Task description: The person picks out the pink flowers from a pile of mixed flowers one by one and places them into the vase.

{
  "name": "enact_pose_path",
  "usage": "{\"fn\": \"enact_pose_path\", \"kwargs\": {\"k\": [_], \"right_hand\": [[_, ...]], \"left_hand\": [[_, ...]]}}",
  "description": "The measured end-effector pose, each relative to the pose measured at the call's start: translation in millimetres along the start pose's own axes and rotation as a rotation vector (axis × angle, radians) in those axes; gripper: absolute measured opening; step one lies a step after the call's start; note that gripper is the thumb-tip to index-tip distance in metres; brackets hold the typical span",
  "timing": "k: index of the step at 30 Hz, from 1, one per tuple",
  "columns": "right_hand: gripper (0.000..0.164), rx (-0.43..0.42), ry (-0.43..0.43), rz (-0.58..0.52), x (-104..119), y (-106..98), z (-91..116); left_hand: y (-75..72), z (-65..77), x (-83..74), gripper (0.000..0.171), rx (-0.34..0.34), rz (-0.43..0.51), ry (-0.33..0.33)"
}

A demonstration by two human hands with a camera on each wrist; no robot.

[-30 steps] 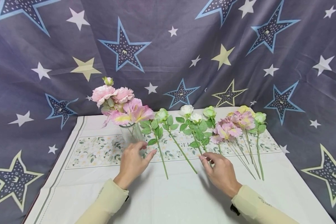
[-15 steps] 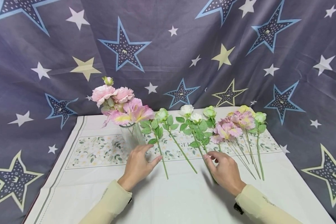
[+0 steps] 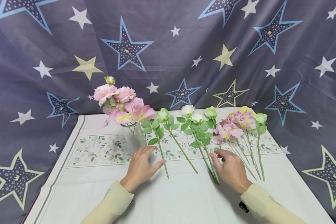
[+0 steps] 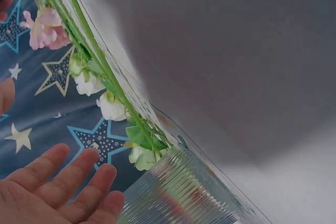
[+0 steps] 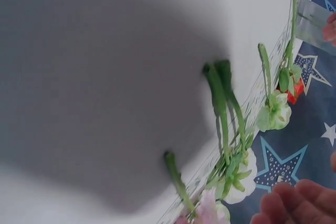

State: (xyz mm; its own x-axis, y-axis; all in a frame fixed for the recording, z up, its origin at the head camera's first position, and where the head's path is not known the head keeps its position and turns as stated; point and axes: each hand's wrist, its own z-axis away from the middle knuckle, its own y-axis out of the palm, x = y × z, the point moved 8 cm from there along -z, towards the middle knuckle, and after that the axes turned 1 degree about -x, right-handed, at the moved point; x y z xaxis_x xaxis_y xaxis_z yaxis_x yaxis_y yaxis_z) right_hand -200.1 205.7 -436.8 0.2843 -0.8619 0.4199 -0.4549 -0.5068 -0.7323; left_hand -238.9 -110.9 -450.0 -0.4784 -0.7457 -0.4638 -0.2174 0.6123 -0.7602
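Note:
My left hand (image 3: 141, 166) is spread in front of the glass vase (image 3: 133, 137), its thumb over the leftmost green stem (image 3: 163, 158). In the left wrist view its fingers (image 4: 79, 182) are extended beside the ribbed glass. Pink peonies (image 3: 105, 93) and a pink-yellow iris-like flower (image 3: 137, 112) stand in the vase. My right hand (image 3: 231, 169) hovers with loosely bent fingers just right of the rose stems (image 3: 208, 165), which carry white roses (image 3: 197, 117) and a green rose (image 3: 210, 112). Nothing shows between its fingers (image 5: 299, 198) in the right wrist view.
Pink-lilac flowers (image 3: 228, 130), a yellow bloom (image 3: 245, 109) and another green rose (image 3: 260, 118) lie at the right. A single rose with a green head (image 3: 163, 114) lies mid-table. The white tablecloth (image 3: 173, 199) ends at a starry curtain (image 3: 156, 46).
My left hand has drawn away from the vase, toward the right and nearer me. My right hand has moved rightward off the rose stems, whose lower ends now show.

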Motion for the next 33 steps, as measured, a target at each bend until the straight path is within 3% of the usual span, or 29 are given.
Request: {"fn": "enact_pose_path", "kwargs": {"k": [19, 27, 33], "right_hand": [[0.022, 0.013, 0.075, 0.078, -44, -16, -7], [0.032, 0.061, 0.135, 0.14, -64, -24, -12], [0.036, 0.151, 0.212, 0.187, -81, -26, -14]], "left_hand": [[4.4, 2.6, 1.2, 0.065, 0.013, -0.022, 0.022], [3.8, 3.4, 1.4, 0.065, 0.012, -0.027, 0.023], [2.5, 4.1, 1.7, 0.065, 0.006, -0.023, 0.026]]}}
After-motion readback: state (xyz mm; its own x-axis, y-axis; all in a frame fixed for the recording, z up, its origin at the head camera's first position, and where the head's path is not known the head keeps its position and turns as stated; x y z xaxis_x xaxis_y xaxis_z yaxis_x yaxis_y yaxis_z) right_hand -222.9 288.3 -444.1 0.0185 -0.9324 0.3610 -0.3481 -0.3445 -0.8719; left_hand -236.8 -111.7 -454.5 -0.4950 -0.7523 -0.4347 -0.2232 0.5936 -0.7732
